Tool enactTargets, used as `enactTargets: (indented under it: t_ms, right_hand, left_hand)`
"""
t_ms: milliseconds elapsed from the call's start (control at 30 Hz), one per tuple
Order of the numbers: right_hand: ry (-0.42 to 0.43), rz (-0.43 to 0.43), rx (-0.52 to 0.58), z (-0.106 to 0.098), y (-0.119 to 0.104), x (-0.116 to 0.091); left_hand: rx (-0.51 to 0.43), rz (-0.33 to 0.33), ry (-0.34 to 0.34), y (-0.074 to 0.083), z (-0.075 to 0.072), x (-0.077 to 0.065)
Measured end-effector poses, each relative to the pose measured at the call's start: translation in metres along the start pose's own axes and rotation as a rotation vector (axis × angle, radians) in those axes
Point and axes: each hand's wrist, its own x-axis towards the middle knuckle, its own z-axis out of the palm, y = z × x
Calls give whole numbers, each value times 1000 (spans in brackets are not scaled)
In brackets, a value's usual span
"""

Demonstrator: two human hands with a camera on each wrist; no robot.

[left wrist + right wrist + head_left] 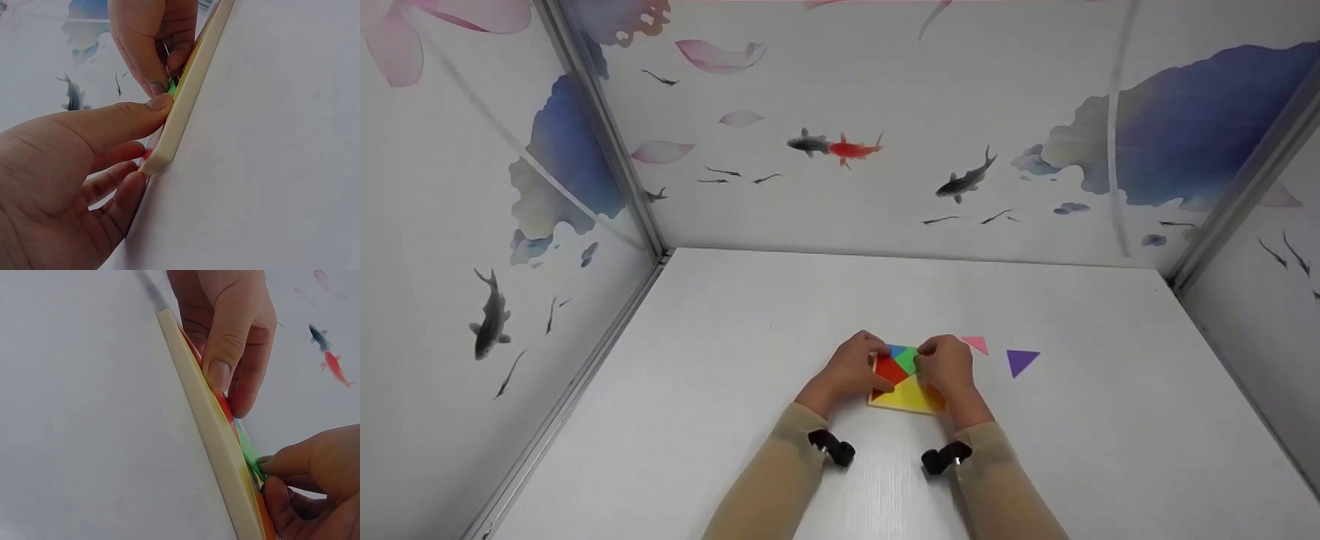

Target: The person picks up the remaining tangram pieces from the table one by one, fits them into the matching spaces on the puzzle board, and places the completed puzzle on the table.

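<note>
A tangram board [894, 409] with a pale raised rim lies flat under both hands. My left hand [853, 365] holds its left side, thumb pressing on top near the red piece [889, 371] and fingers at the rim. My right hand [950, 366] pinches a green piece [250, 449] between thumb and finger; the right wrist view shows it tilted up from the board. A yellow piece [907, 396] fills the near part, with an orange piece [935, 397] at the right and a blue piece [895, 349] at the far side. The right hand hides the board's right part.
On the white table [735, 337], to the right of the board, lie a pink triangle [976, 344] and a purple triangle [1023, 361]. White walls painted with fish and petals enclose the table at the back [885, 217] and both sides.
</note>
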Motion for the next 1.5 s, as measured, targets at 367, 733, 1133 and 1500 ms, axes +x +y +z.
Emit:
enactTargets:
  t_ms: [367,733,1133,1500]
  right_hand:
    - [-32,45,4,0,-1,-1]
    - [-36,39,-4,-1,-1,-1]
    - [-51,34,-10,-2,-1,0]
    - [-44,9,-18,-2,0,1]
  left_hand:
    - [-17,11,-46,1,-1,-3]
    - [27,23,-82,5,-1,-3]
    - [116,75,-102,10,-3,-5]
    - [121,59,-101,7,-2,-2]
